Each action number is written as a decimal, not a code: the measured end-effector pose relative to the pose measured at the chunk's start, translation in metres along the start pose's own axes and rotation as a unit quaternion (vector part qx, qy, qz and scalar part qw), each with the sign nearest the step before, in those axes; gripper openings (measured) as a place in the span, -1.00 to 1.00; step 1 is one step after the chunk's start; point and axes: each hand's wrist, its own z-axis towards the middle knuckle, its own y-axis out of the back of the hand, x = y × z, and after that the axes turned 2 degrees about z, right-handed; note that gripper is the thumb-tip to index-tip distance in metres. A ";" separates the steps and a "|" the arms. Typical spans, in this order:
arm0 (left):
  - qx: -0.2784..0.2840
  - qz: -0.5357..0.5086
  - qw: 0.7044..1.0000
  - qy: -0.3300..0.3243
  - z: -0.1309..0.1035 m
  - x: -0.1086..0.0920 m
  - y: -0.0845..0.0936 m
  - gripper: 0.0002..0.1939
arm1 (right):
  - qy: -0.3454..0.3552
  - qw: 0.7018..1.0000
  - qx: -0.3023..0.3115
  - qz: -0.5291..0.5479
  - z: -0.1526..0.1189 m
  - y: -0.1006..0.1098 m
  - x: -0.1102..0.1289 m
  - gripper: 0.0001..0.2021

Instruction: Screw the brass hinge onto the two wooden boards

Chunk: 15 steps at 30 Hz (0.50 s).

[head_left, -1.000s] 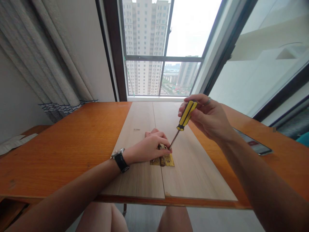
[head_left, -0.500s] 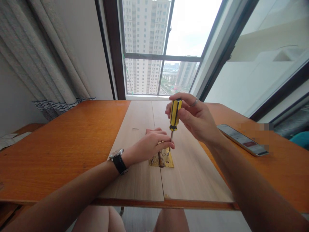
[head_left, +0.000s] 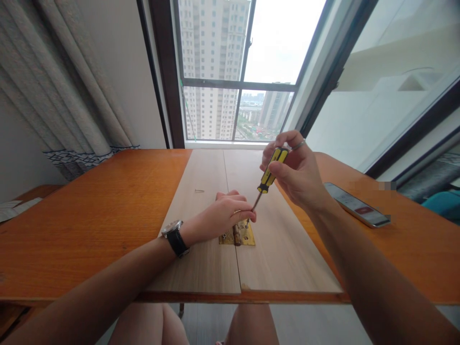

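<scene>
A yellow-and-black screwdriver [head_left: 273, 170] leans to the right in my right hand [head_left: 300, 172], its handle gripped between thumb and fingers. My left hand [head_left: 233, 211] pinches the lower shaft with thumb and forefinger, resting over the brass hinge [head_left: 247, 238]. The screwdriver's tip points down at a screw [head_left: 247, 224] on the hinge's right leaf; whether they touch is too small to tell. The hinge spans the seam between two pale wooden boards [head_left: 201, 268], and my left hand covers its upper part. A loose screw [head_left: 199, 190] lies on the left board.
Beneath the boards is an orange-brown wooden table [head_left: 89, 230]. A phone [head_left: 355, 205] lies on it to the right of my right forearm. A window [head_left: 240, 86] is behind the table, and a grey curtain [head_left: 68, 86] hangs at the left.
The screwdriver has tilted from nearly upright to leaning right, as my right hand moved right and slightly up. My left hand stays at the shaft. The whole view shifted slightly.
</scene>
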 end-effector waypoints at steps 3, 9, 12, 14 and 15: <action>-0.004 -0.018 1.000 -0.007 0.000 0.001 0.000 -0.72 | 0.024 0.999 0.015 -0.020 -0.001 -0.004 0.000 -0.60; -0.005 -0.041 0.999 -0.006 -0.001 0.001 0.001 -0.71 | -0.006 0.997 0.074 -0.013 -0.003 -0.001 0.012 -0.62; -0.006 -0.044 0.999 -0.014 -0.001 0.001 0.001 -0.71 | -0.026 0.996 0.080 0.004 -0.004 -0.002 0.012 -0.61; -0.003 -0.046 0.999 -0.021 -0.002 0.002 0.000 -0.71 | -0.022 0.998 0.066 0.010 -0.004 -0.006 0.009 -0.63; 0.000 -0.046 0.999 -0.025 -0.002 0.002 0.000 -0.72 | -0.015 0.998 0.055 0.010 -0.004 -0.009 0.007 -0.65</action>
